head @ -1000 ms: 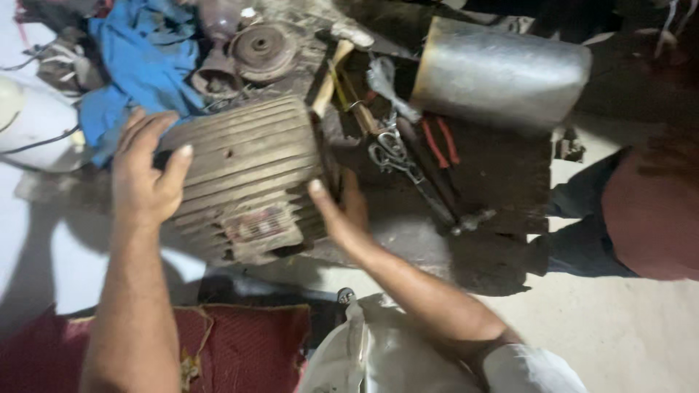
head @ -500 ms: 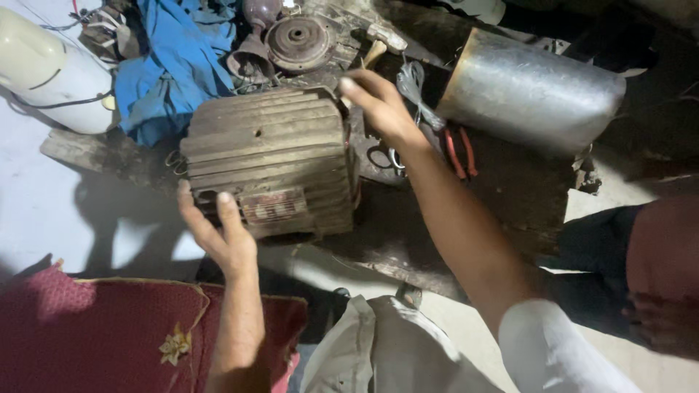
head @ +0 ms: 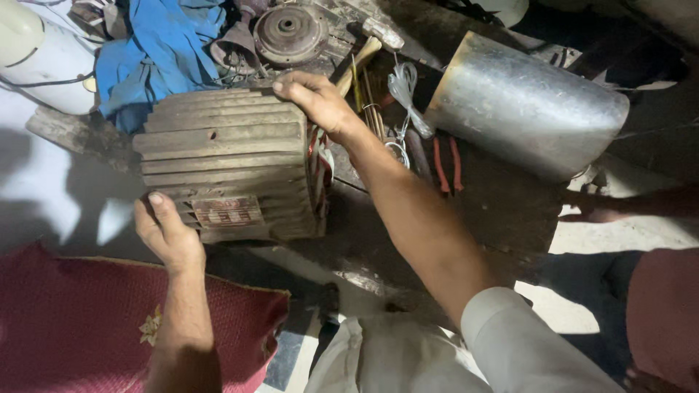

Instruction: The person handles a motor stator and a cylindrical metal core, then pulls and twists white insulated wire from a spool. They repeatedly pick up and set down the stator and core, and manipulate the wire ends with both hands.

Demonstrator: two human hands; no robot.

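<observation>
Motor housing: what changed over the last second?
The left hand went from the top left of the ribbed motor housing to its near lower corner; the right hand from the near right edge to the far top. The housing, metal cylinder and blue cloth stayed.

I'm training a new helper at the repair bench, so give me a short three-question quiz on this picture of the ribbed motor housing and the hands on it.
1. True or false: both hands touch the ribbed motor housing.
2. Which hand rests on the housing's far top edge? A) left hand B) right hand
3. Fill in: right of the housing lies a large shiny metal ____.

Key
1. True: the left hand grips the near lower corner, the right hand the far top edge.
2. B.
3. Cylinder; red-handled pliers and a hammer lie between it and the housing.
</observation>
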